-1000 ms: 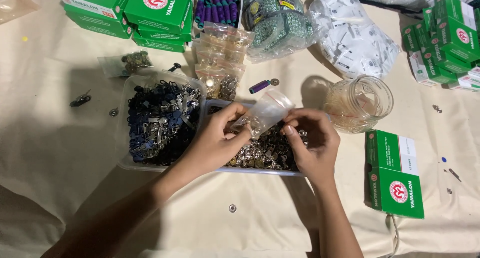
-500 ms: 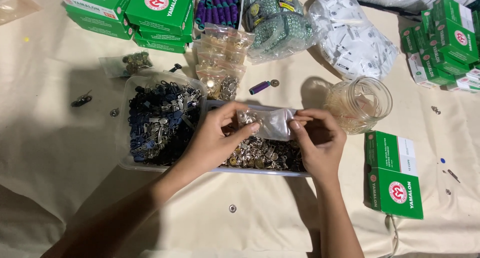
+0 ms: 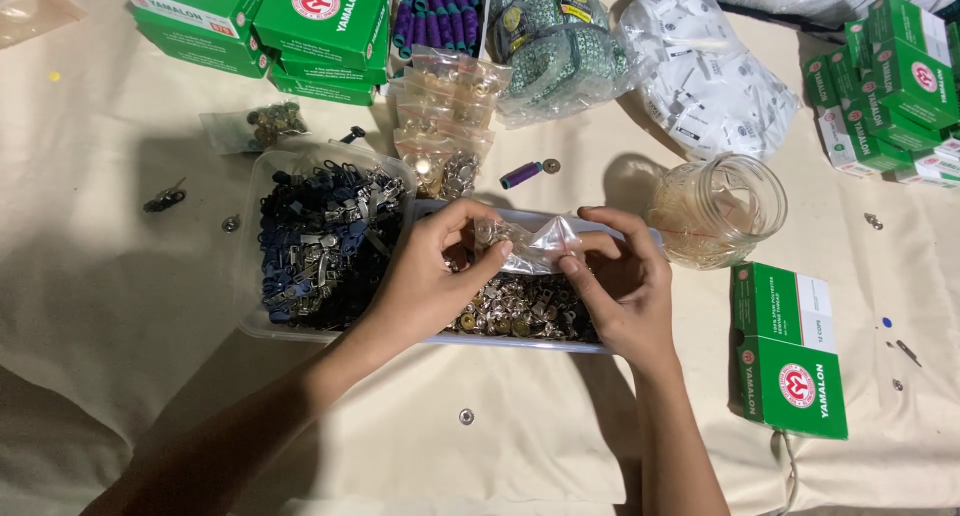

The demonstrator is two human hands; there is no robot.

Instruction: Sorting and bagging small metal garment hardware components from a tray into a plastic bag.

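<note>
Nearest, a lone metal snap [image 3: 466, 416] lies on the cream cloth of the desk [image 3: 120, 306], just in front of the trays. Left hand [image 3: 432, 276] and right hand [image 3: 620, 291] both pinch a small clear plastic bag [image 3: 530, 246], one at each end, fingers closed on it. The bag hangs just above a clear tray of brass snaps [image 3: 520, 316]; something small and metallic shows inside the bag near the left fingertips. Beside it on the left, touching, a second clear tray of dark zipper sliders [image 3: 325, 241]. Right of the hands, a clear glass jar [image 3: 718, 211] lying tilted, mouth toward the camera. Near right edge, a green box [image 3: 790, 351] lying flat. Behind the trays: a pile of small filled bags [image 3: 445, 116], a purple spool [image 3: 522, 174] with a loose button just beside it. Left, a small bag of dark buttons [image 3: 262, 126] and a stray black clip [image 3: 163, 198]. Farthest back: stacked green boxes [image 3: 290, 26], purple thread spools [image 3: 440, 6], a bag of green patterned tape rolls [image 3: 555, 41], a bag of white tags [image 3: 710, 81], more green boxes at far right [image 3: 890, 86].
</note>
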